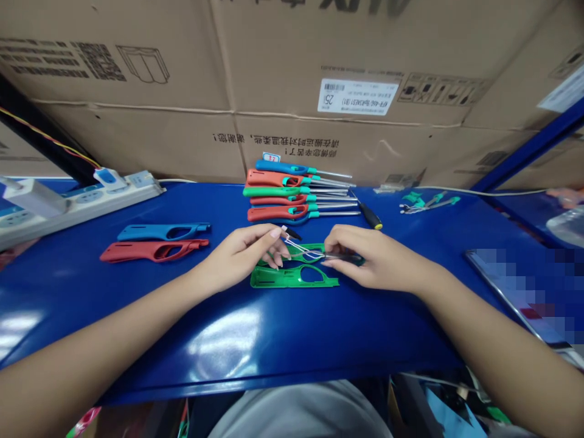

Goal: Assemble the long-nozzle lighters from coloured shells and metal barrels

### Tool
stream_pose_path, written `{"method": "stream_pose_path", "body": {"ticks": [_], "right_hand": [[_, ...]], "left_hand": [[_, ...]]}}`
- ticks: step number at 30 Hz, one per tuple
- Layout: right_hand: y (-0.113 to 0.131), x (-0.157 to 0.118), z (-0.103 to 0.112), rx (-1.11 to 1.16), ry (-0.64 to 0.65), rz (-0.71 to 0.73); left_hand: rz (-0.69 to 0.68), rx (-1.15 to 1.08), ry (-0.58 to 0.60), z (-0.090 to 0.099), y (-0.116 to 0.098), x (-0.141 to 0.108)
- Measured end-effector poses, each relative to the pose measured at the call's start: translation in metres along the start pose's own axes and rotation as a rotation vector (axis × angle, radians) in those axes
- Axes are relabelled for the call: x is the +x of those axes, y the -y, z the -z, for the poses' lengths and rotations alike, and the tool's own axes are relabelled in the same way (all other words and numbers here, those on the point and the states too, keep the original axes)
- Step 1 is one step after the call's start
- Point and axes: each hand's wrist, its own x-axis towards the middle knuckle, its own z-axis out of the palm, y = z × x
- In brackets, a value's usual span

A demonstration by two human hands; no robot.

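My left hand (255, 246) is closed, pinching a small white part (285, 230) with thin white wires (298, 245) trailing to the right. In my right hand (365, 254), fingers closed, is a dark-handled tool (353, 258) whose thin metal end points left and meets the wires; its exact kind is partly hidden. Beneath both hands lie two green lighter casing halves: the nearer half (283, 278) shows its hollow inside, while the farther half (312, 250) is partly covered by my hands. A small black piece (292, 233) is beside my left fingertips.
Several long-necked lighters (278, 213) are stacked at the back, near a black-and-yellow screwdriver (370, 214). A blue casing (146, 232) and red casing (137, 251) lie left, before a power strip (86, 201). Teal wired parts (429, 202) sit back right; a phone-like device (506, 292) is right.
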Motion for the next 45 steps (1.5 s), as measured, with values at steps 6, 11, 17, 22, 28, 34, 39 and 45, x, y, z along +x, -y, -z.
{"method": "stream_pose_path", "body": {"ticks": [6, 11, 17, 22, 28, 34, 39, 45], "right_hand": [[-0.005, 0.001, -0.003, 0.041, 0.081, -0.015], [-0.006, -0.002, 0.008, 0.031, 0.109, -0.018], [0.0, -0.006, 0.021, 0.046, 0.241, -0.068], [-0.001, -0.005, 0.02, 0.002, 0.342, -0.111], [-0.006, -0.005, 0.016, -0.055, 0.393, -0.158], [-0.007, -0.007, 0.016, -0.046, 0.424, -0.164], [-0.006, -0.006, 0.017, -0.053, 0.417, -0.15], [0.003, -0.008, 0.02, -0.197, 0.413, -0.114]], "left_hand": [[0.036, 0.042, -0.028, 0.0, 0.0, 0.001], [0.062, 0.036, 0.08, 0.004, 0.002, -0.001], [0.026, 0.095, 0.15, 0.003, 0.001, -0.004], [-0.23, 0.518, 0.091, 0.0, -0.008, -0.009], [-0.402, 0.772, 0.144, -0.002, -0.007, -0.014], [-0.401, 0.832, 0.165, -0.003, -0.004, -0.017], [-0.399, 0.831, 0.175, -0.004, -0.005, -0.016], [-0.401, 0.826, 0.168, -0.008, -0.005, -0.019]]}}
